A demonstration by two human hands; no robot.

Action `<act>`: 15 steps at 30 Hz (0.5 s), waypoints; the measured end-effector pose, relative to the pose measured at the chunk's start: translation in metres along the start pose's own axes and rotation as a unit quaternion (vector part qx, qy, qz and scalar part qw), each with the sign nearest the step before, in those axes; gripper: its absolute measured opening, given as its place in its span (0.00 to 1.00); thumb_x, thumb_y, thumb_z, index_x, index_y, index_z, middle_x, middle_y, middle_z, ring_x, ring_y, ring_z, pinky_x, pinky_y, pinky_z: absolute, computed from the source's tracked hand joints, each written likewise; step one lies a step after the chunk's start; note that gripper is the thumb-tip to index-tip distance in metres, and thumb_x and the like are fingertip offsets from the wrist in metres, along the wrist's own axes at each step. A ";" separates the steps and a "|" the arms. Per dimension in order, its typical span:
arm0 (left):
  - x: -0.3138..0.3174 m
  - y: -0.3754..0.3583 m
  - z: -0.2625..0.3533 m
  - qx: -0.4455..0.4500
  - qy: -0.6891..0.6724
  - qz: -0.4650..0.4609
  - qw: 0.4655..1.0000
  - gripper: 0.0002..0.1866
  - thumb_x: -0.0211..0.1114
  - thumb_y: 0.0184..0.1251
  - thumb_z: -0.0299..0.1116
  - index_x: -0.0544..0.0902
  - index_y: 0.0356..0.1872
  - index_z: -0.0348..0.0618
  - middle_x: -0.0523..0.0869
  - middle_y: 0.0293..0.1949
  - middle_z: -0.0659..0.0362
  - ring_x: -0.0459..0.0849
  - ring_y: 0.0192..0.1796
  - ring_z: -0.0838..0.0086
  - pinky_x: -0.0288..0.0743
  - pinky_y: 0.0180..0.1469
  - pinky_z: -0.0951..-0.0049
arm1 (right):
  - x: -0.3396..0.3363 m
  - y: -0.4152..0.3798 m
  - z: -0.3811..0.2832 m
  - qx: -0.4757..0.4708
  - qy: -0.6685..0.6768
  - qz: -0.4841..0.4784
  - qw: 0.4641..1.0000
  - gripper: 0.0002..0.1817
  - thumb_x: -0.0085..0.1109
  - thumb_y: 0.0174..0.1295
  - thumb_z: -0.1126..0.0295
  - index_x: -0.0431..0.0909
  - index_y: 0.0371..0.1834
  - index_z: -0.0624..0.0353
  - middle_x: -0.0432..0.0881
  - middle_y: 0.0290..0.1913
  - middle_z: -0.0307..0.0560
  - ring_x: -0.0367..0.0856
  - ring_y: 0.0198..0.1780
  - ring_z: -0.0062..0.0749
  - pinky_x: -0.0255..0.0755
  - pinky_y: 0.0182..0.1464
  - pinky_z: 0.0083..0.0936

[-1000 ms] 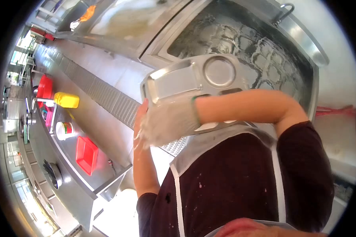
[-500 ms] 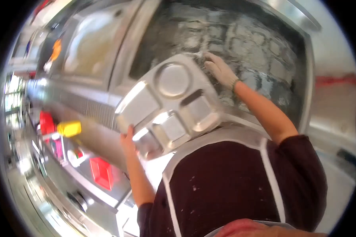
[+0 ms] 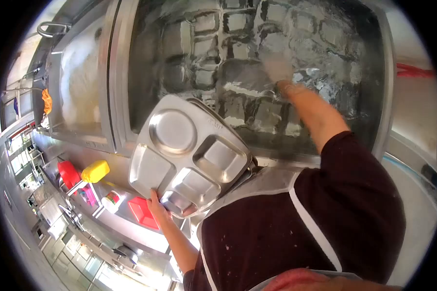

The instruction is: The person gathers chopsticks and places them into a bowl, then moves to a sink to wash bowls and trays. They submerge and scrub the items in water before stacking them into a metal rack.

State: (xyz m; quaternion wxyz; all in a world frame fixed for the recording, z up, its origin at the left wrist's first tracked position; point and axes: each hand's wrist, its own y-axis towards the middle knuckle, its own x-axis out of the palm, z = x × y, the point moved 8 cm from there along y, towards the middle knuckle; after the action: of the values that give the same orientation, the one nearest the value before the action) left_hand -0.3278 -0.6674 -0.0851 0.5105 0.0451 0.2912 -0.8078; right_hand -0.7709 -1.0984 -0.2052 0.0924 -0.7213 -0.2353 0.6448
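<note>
My left hand grips the lower left edge of a stack of metal compartment trays, its thumb on top and its other fingers hidden beneath. The top tray has one round hollow and several squarish ones. Edges of further trays show under its right side. The stack is tilted over the near edge of a large water-filled sink. My right hand is down in the rippling water, over submerged compartment trays. Water and motion smear its fingers, so I cannot see what they touch.
A second basin with cloudy, foamy water adjoins on the left. An orange cloth lies beyond it. Lower left are a yellow container, a red tub and a white bucket. A red strip marks the right side.
My right hand has left the tray stack's far edge and gone into the water on the right. The stack, still in my left hand, appears lower and farther left as the view shifted.
</note>
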 end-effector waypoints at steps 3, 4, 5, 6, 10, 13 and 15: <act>-0.003 -0.004 0.000 -0.040 0.041 -0.005 0.998 0.22 0.65 0.63 0.42 0.73 0.45 0.31 0.80 0.41 0.54 0.79 0.41 0.69 0.75 0.43 0.70 | -0.006 0.014 0.026 -0.024 0.016 0.030 0.999 0.16 0.47 0.61 0.65 0.77 0.49 0.54 0.80 0.48 0.55 0.79 0.50 0.51 0.73 0.48 0.41; -0.001 -0.007 0.002 -0.056 0.029 -0.001 0.998 0.22 0.66 0.61 0.41 0.73 0.45 0.30 0.80 0.39 0.55 0.80 0.39 0.71 0.76 0.42 0.72 | -0.022 0.009 0.037 -0.033 0.001 0.054 0.998 0.15 0.48 0.61 0.64 0.78 0.48 0.53 0.80 0.48 0.53 0.79 0.50 0.50 0.73 0.48 0.41; -0.002 -0.002 -0.002 -0.058 0.009 -0.018 0.998 0.22 0.67 0.60 0.40 0.73 0.45 0.30 0.80 0.39 0.56 0.80 0.39 0.72 0.76 0.42 0.73 | -0.040 0.006 0.043 -0.041 -0.011 0.081 0.996 0.14 0.49 0.61 0.63 0.78 0.47 0.51 0.80 0.48 0.52 0.79 0.51 0.49 0.74 0.48 0.40; -0.006 0.005 -0.006 -0.058 -0.010 -0.036 0.998 0.22 0.68 0.60 0.39 0.73 0.45 0.30 0.80 0.38 0.57 0.80 0.38 0.72 0.77 0.41 0.74 | -0.080 -0.018 0.041 -0.026 -0.017 0.083 0.996 0.14 0.52 0.60 0.61 0.78 0.46 0.50 0.80 0.49 0.49 0.79 0.50 0.47 0.74 0.47 0.39; -0.003 0.013 -0.018 -0.070 -0.114 -0.112 0.985 0.20 0.68 0.55 0.29 0.73 0.47 0.32 0.80 0.36 0.59 0.80 0.37 0.75 0.77 0.43 0.76 | -0.226 -0.099 0.036 -0.036 -0.054 0.214 0.975 0.14 0.57 0.57 0.56 0.78 0.42 0.50 0.80 0.43 0.49 0.79 0.45 0.45 0.72 0.46 0.36; 0.018 0.008 -0.016 -0.054 -0.201 -0.172 0.963 0.16 0.65 0.54 0.25 0.74 0.43 0.34 0.78 0.32 0.62 0.78 0.33 0.76 0.75 0.40 0.77 | -0.307 -0.162 0.020 -0.108 -0.066 0.398 0.909 0.17 0.58 0.58 0.53 0.77 0.43 0.51 0.82 0.44 0.47 0.80 0.46 0.47 0.74 0.45 0.35; 0.018 0.007 -0.019 -0.050 -0.230 -0.219 0.947 0.14 0.64 0.53 0.24 0.75 0.42 0.35 0.76 0.30 0.63 0.77 0.31 0.77 0.74 0.37 0.77 | -0.345 -0.190 0.022 -0.080 -0.054 0.465 0.880 0.17 0.59 0.57 0.54 0.77 0.41 0.54 0.80 0.38 0.49 0.80 0.40 0.42 0.73 0.42 0.31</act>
State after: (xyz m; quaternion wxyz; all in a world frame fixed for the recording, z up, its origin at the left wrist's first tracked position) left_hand -0.3344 -0.6744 -0.1108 0.3759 -0.2319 0.2088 -0.8725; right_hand -0.8545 -1.0949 0.1805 -0.2892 -0.7168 0.0721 0.6303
